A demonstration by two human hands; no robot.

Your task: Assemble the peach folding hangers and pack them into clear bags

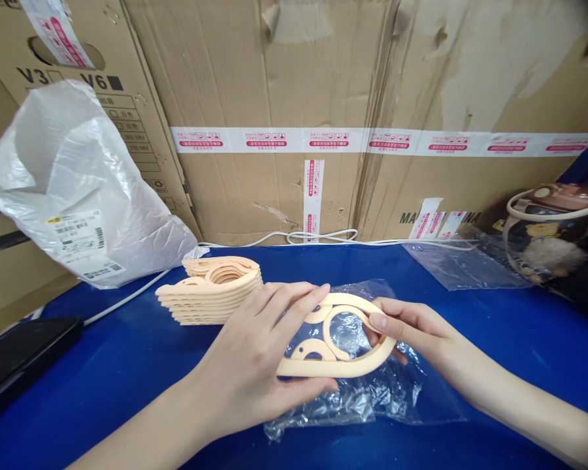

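Note:
A cream plastic folding hanger [343, 370], folded into a teardrop loop with curled inner arms, is held between both my hands. My left hand [259, 352] lies across its left end, the thumb along the near edge and the fingers over the far edge. At the rounded right end, my right hand [411, 326] pinches the rim, thumb on top and fingers below. Under the hanger lies a crumpled clear plastic bag [343, 405]. Just beyond my left hand stands a neat stack of matching folded hangers [200, 300].
A white plastic mailer bag [112, 222] stands at the left, near a black phone-like device [29, 359]. Cardboard boxes [274, 85] wall off the back of the blue table [142, 391]. A white cable [255, 242], clear plastic film [460, 267] and a handled cup [553, 222] lie farther back.

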